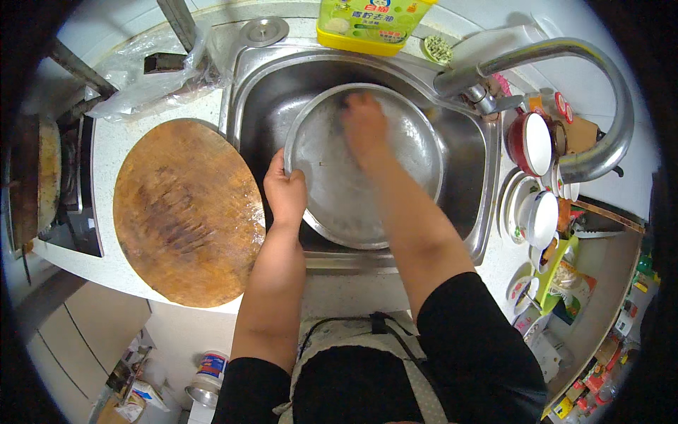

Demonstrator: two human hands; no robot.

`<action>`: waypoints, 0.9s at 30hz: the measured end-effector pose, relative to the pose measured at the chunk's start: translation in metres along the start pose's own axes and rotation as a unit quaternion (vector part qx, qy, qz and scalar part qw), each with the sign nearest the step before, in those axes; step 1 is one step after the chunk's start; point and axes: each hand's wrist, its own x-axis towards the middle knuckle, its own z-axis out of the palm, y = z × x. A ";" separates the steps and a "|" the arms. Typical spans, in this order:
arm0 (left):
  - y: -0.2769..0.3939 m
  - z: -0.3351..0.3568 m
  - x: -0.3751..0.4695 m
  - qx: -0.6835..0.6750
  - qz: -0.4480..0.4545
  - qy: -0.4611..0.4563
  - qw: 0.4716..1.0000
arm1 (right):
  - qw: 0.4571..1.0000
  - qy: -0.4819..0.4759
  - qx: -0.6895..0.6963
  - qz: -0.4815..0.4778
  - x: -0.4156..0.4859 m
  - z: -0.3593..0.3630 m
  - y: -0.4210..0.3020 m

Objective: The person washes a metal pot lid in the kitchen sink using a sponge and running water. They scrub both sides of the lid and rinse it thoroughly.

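A large round metal basin [333,206] lies in the stainless steel sink [466,196]. My left hand [285,191] grips its left rim, with the thumb over the edge. On the basin's inner surface near the far rim is my right hand [365,124], blurred. Something dark shows at its fingertips, too blurred to name, and whether the hand holds it cannot be told. Left of the sink, a round wooden chopping board [185,212] with a scored middle lies on the counter.
A curved metal faucet [619,106] arches over the right side. Bowls [537,220] and plates stand right of the sink. A yellow-green detergent container [371,26] and a metal sink strainer [264,32] are behind it. Plastic bags [159,90] lie at the back left.
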 end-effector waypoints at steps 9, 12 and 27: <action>-0.011 0.001 0.002 -0.021 0.006 -0.001 1.000 | 0.989 -0.106 -0.048 -0.088 -0.003 -0.021 0.024; -0.015 0.000 0.005 -0.037 0.017 0.000 0.999 | 0.987 -0.132 -0.088 -0.037 -0.024 -0.037 0.056; -0.006 -0.002 0.005 -0.014 -0.011 0.009 1.000 | 0.991 -0.120 -0.017 -0.052 -0.041 -0.043 0.037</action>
